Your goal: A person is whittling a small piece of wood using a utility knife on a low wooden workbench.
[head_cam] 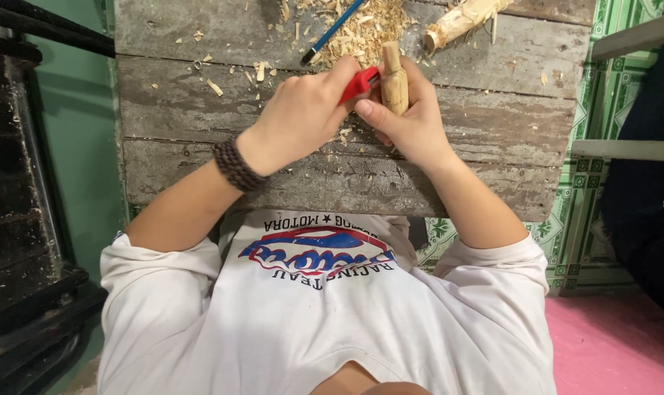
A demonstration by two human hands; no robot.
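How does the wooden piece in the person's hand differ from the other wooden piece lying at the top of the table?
The held wooden piece stands upright in the right hand; the lying wooden piece rests slanted on the table, untouched. The held one looks smooth and rounded; the lying one looks rougher, with a frayed end. Both are pale, carved wood.

Weathered grey plank table (200, 110) carries a heap of wood shavings (365, 29), a blue pencil (332, 31) and a rough carved stick (463, 18).

Shavings (361, 29), pencil (332, 31), stick (463, 18) ahead
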